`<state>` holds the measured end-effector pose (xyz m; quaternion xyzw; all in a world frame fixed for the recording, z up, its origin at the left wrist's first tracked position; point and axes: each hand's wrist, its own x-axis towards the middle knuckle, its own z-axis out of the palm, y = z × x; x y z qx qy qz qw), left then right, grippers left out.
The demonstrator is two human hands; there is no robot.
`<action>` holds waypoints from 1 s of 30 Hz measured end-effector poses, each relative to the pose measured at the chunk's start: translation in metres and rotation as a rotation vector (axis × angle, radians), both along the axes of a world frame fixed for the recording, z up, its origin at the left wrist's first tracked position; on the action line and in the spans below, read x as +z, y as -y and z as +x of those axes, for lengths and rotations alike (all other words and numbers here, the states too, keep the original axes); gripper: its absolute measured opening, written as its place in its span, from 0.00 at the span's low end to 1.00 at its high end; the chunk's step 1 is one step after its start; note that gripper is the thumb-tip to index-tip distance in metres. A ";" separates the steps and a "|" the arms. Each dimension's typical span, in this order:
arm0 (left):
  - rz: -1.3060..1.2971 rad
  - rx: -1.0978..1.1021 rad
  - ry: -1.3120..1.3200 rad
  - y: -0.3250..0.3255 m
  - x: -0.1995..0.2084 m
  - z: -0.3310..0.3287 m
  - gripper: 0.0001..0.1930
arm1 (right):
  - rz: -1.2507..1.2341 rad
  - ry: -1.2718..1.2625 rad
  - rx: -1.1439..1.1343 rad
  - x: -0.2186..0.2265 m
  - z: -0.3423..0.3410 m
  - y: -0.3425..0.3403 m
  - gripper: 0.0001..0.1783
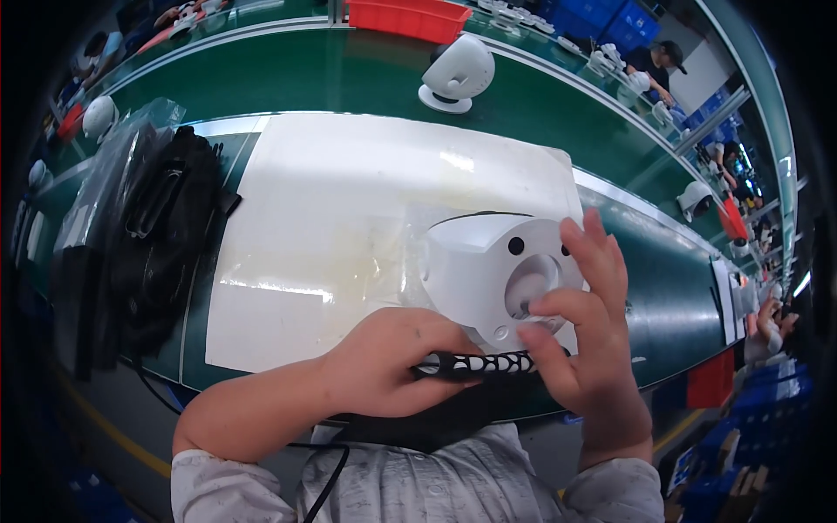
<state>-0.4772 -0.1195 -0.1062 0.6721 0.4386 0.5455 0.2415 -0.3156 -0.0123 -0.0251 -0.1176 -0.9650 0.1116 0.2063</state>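
Note:
A white plastic housing (471, 253) with a round recess and black round pads lies on the white work sheet in front of me. My left hand (405, 353) is closed around the end of a black strip (493, 363) patterned with white rounded shapes, held at the near side of the housing. My right hand (580, 327) is over the housing's right side, fingers spread. Its thumb and index fingertips point toward the recess with a gap between them, and I see nothing held there. One black pad is partly hidden by the right fingers.
A white work sheet (305, 192) covers the green bench. Black bags (166, 227) and clear plastic lie at the left. Beyond stand a white device on a round base (458, 74) and a red bin (410, 17). A person (654, 68) works at the far right.

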 end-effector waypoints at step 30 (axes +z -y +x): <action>-0.134 -0.027 0.069 0.002 0.007 -0.013 0.06 | 0.285 -0.285 0.019 -0.045 0.020 0.018 0.09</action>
